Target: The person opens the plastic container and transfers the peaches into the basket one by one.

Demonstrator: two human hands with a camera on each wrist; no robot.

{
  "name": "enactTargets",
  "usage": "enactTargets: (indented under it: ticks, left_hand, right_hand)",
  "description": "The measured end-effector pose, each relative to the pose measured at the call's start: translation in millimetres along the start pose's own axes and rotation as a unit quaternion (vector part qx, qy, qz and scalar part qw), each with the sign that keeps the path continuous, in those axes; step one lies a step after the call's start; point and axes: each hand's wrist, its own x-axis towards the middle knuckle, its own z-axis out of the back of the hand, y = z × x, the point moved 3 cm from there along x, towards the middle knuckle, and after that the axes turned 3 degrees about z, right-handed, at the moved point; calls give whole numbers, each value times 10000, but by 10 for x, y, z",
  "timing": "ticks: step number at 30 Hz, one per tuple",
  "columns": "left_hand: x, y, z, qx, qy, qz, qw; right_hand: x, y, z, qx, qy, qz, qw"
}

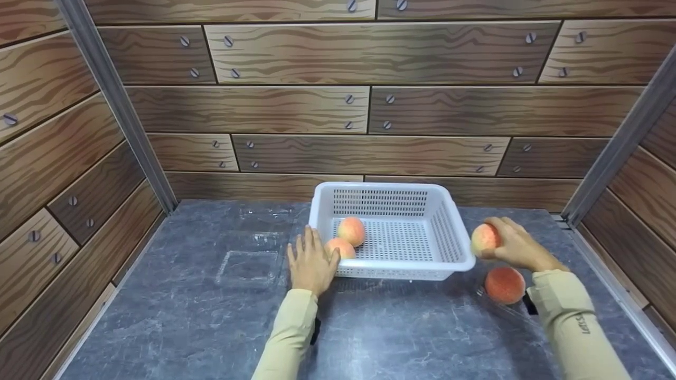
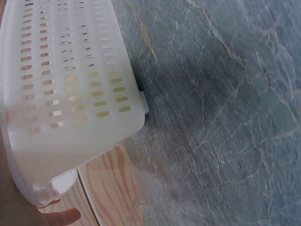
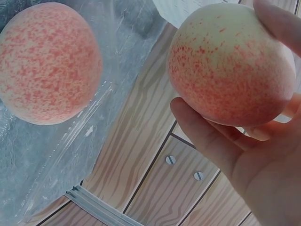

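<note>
A white plastic basket (image 1: pixel 380 266) with slotted walls stands on the table, with two peaches (image 1: pixel 351 231) at its left side. My left hand (image 1: pixel 310 266) rests on the front left corner of its rim, fingers spread. The left wrist view shows the basket's outer wall (image 2: pixel 75 94) close up and a fingertip below the rim. Just outside the basket's right side, my right hand (image 1: pixel 515 245) grips a third peach (image 3: pixel 230 66) between thumb and fingers, above the table. Another peach (image 1: pixel 505 285), redder, lies below that hand near its wrist.
Clear plastic trays (image 1: pixel 248 266) lie on the dark marbled table (image 1: pixel 174 316) left of the basket. Transparent plastic (image 3: pixel 70 141) lies beside the redder peach. Wood-patterned walls (image 1: pixel 369 108) with metal corner posts (image 1: pixel 124 116) enclose the table's back and sides.
</note>
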Motion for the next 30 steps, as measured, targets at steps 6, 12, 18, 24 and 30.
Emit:
enactTargets:
  ticks: [6,12,18,24,30]
  left_hand:
    - [5,1,-7,2,2,18,10000]
    - [5,2,-3,58,21,18,10000]
    - [15,-10,-1,65,92,24,9999]
    - [13,-9,1,41,-40,-25,10000]
    - [4,-11,11,108,29,-13,9999]
  right_hand:
    - [50,0,7,-9,40,22,10000]
    - [74,-6,3,48,55,-6,10000]
    - [106,-5,14,6,36,-13,10000]
    - [153,5,6,-2,27,8,10000]
    - [233,33,-19,55,96,-31,9999]
